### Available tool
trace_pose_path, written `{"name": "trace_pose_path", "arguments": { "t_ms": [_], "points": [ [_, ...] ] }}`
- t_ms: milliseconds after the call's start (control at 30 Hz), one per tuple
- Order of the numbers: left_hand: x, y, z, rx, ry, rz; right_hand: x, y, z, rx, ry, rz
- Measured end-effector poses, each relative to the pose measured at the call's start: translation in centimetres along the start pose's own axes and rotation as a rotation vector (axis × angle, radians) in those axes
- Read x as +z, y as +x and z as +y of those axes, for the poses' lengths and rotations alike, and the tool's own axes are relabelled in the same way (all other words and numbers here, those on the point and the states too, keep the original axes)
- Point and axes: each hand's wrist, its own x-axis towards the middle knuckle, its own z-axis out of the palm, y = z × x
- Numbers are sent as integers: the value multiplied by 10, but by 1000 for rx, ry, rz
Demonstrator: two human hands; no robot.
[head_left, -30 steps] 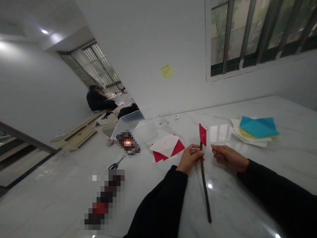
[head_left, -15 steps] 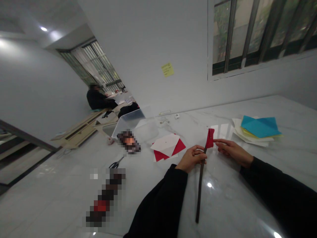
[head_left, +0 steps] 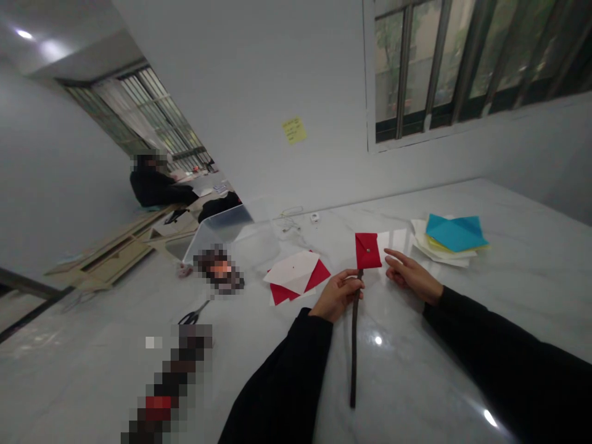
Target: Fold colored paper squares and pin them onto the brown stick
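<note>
My left hand (head_left: 337,296) is closed round the upper part of a long dark stick (head_left: 354,345). A small red folded paper piece (head_left: 367,250) with a pin at its centre sits on the stick's top end, facing me. My right hand (head_left: 409,275) hovers just right of the red piece with its fingers stretched out and apart, holding nothing. The stick's lower end reaches down toward the white marble table (head_left: 509,277).
Red and white folded papers (head_left: 298,274) lie left of my hands. A stack of blue, yellow and white sheets (head_left: 451,237) sits at the right. Scissors (head_left: 194,314) and a clear plastic box (head_left: 235,237) are to the left. Another person (head_left: 155,185) sits far back.
The red paper piece has turned from edge-on to face me flat. My right hand let go of it and drew slightly away. The camera view shifted right.
</note>
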Motion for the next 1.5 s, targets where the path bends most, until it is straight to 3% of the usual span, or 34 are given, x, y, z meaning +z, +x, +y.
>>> {"name": "trace_pose_path", "arguments": {
  "t_ms": [200,267,367,433,500,633,967,1033,1133,1200,1267,1367,1500],
  "points": [
    [2,-1,0,6,7,-6,-2,-1,0,15,7,46],
    [3,-2,0,13,1,3,-7,-3,1,47,-5,-165],
    [4,-2,0,33,-18,35,-12,-7,5,82,-18,-720],
    [3,-1,-2,42,-27,44,-10,-9,8,51,-6,-845],
    [2,0,-3,45,-31,44,-6,-8,10,40,-20,-773],
    [1,1,-4,53,-29,40,-2,-1,11,106,26,-436],
    [4,-1,0,11,-16,46,-12,8,5,67,175,150],
    [3,-1,-1,17,-17,40,-7,3,4,104,194,90],
    [0,1,-3,40,-41,35,6,-9,2,148,207,-294],
    [-2,2,-4,53,-61,43,13,-14,2,101,220,-405],
    [-4,3,-5,54,-66,50,15,-13,3,43,215,-284],
    [-3,3,-5,42,-57,39,7,-4,5,68,180,-44],
    [-1,2,-4,37,-56,37,-6,4,6,44,215,63]
  ]
}}
